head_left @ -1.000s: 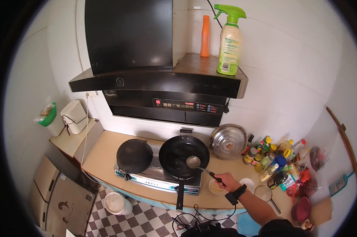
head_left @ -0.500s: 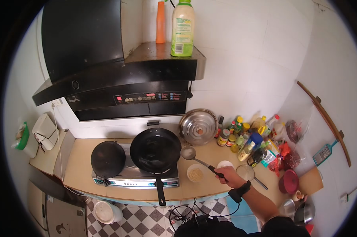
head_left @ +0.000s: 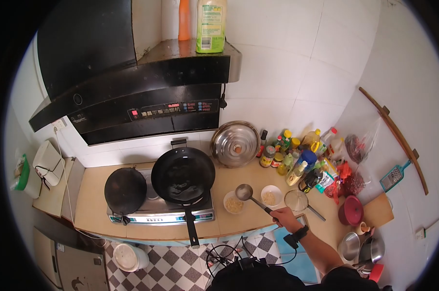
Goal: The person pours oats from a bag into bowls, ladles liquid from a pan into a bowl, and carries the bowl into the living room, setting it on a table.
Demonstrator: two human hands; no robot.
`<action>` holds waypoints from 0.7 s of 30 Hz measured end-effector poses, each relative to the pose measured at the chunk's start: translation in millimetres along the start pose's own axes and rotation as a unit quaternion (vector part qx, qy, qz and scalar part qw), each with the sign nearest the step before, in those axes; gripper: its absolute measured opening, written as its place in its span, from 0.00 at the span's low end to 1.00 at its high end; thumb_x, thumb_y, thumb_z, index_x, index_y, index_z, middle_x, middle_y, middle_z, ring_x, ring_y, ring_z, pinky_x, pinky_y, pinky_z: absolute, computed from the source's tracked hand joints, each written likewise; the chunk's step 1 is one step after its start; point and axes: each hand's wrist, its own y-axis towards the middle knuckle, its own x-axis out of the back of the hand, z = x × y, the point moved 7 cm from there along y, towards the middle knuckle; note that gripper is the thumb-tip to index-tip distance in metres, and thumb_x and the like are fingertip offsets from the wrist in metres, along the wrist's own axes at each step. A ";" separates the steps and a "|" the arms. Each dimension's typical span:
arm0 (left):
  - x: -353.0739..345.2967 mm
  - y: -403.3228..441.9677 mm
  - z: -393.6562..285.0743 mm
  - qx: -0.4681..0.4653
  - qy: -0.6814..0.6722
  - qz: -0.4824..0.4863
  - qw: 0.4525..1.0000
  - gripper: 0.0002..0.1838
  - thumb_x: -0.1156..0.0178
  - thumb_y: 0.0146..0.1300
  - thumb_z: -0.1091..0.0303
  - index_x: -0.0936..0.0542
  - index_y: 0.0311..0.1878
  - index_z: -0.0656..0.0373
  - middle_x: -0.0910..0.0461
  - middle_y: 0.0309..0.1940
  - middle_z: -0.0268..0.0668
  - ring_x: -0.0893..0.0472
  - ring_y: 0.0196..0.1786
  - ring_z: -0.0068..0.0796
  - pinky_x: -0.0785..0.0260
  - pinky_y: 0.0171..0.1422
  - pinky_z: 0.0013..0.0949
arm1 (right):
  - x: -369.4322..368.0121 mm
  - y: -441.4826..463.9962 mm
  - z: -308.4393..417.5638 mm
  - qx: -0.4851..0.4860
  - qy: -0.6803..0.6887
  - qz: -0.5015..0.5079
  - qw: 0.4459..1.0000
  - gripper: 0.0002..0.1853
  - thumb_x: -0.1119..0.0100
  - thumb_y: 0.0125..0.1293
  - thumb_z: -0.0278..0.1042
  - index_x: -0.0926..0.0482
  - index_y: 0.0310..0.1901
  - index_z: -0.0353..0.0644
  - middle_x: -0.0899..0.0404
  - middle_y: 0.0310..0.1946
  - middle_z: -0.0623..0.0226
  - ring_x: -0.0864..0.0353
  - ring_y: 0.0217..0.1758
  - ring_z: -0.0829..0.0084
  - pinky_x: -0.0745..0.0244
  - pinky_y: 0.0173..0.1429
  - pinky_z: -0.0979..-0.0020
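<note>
The stove (head_left: 156,219) is set on the counter (head_left: 91,194), under the hood (head_left: 132,77). A pot (head_left: 125,190) is put on its left side, the pan (head_left: 183,175) on its right. Right of the pan, the lid (head_left: 235,144) is leaned on the wall (head_left: 277,106), with bottles (head_left: 269,156) put right of it. Two bowls (head_left: 271,188) are set before the lid and bottles, left of the strainer (head_left: 296,200)

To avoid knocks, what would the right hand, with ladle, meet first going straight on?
Likely the right rim of the black wok: the ladle in the right hand points that way, though height is unclear.
</note>
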 end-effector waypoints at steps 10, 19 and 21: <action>7.3 -5.9 -12.1 -0.065 0.020 -0.025 0.997 0.27 0.42 0.70 0.54 0.29 0.69 0.52 0.20 0.41 0.40 0.25 0.28 0.39 0.29 0.27 0.55 | -0.2 -38.6 40.6 0.218 -0.339 -0.098 0.910 0.14 0.38 0.67 0.42 0.16 0.41 0.38 0.19 0.22 0.57 0.19 0.25 0.61 0.25 0.34 0.62; -0.3 -0.8 12.7 0.034 -0.004 0.039 0.999 0.22 0.44 0.70 0.51 0.27 0.63 0.46 0.22 0.38 0.38 0.29 0.22 0.36 0.35 0.24 0.50 | -14.4 -32.6 10.2 0.302 -0.514 -0.107 0.796 0.12 0.38 0.67 0.37 0.19 0.49 0.42 0.20 0.28 0.52 0.18 0.33 0.49 0.25 0.36 0.51; 2.3 1.5 18.1 0.035 0.007 0.026 0.999 0.20 0.45 0.70 0.49 0.26 0.60 0.46 0.22 0.37 0.37 0.29 0.22 0.36 0.36 0.24 0.52 | -12.6 -26.2 6.6 0.307 -0.518 -0.098 0.793 0.12 0.38 0.67 0.37 0.19 0.48 0.41 0.20 0.28 0.52 0.18 0.33 0.48 0.25 0.37 0.51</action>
